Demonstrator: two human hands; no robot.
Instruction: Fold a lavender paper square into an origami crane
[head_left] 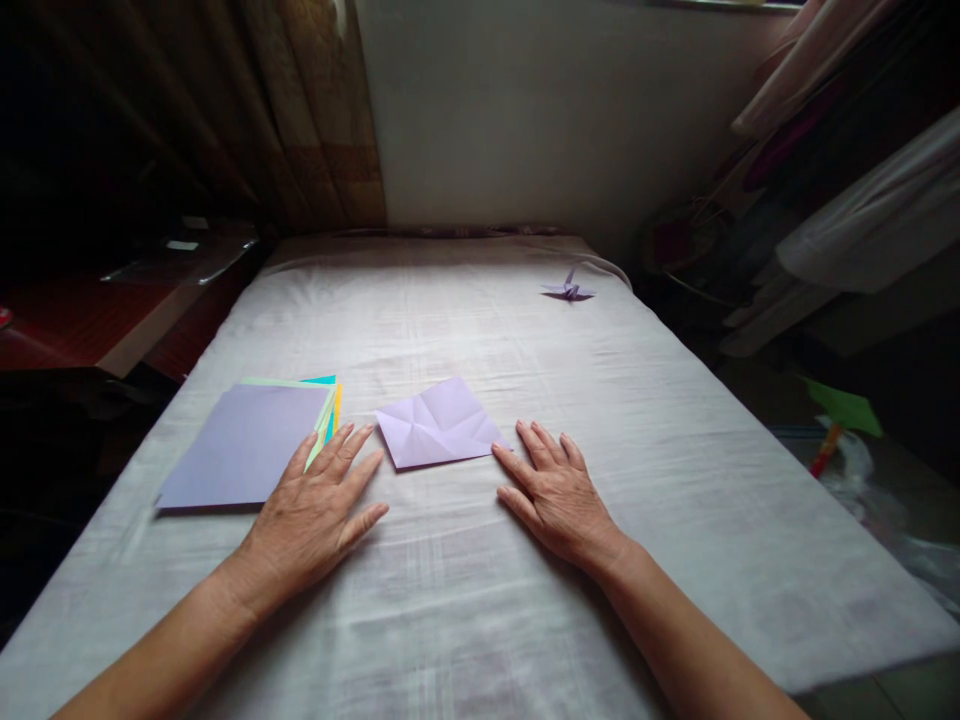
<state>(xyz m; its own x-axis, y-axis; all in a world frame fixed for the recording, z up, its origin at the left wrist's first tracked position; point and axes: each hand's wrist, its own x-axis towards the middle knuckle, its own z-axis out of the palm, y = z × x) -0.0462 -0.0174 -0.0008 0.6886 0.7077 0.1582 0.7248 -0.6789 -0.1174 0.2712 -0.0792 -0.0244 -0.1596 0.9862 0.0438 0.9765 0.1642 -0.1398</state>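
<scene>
A creased sheet of light purple origami paper (pixel 439 425) lies on the cloth between my hands, its fold lines meeting near the middle. My left hand (pixel 322 500) rests with fingers spread and holds nothing; its fingertips reach over the right edge of a stack of coloured paper (pixel 247 440), purple on top, with green, teal and orange edges showing. On the other side, my right hand (pixel 551 485) lies with fingers apart, its index fingertip at the right corner of the creased sheet. Farther back on the right sits a folded purple paper crane (pixel 570 288).
A pale cloth (pixel 465 610) covers the table. At left stands a dark red table (pixel 82 310) with a clear plastic bag (pixel 187 250) on it. Clothes (pixel 877 200) hang at right, above a green object (pixel 846 405) and clear plastic. Behind are a curtain (pixel 315 110) and wall.
</scene>
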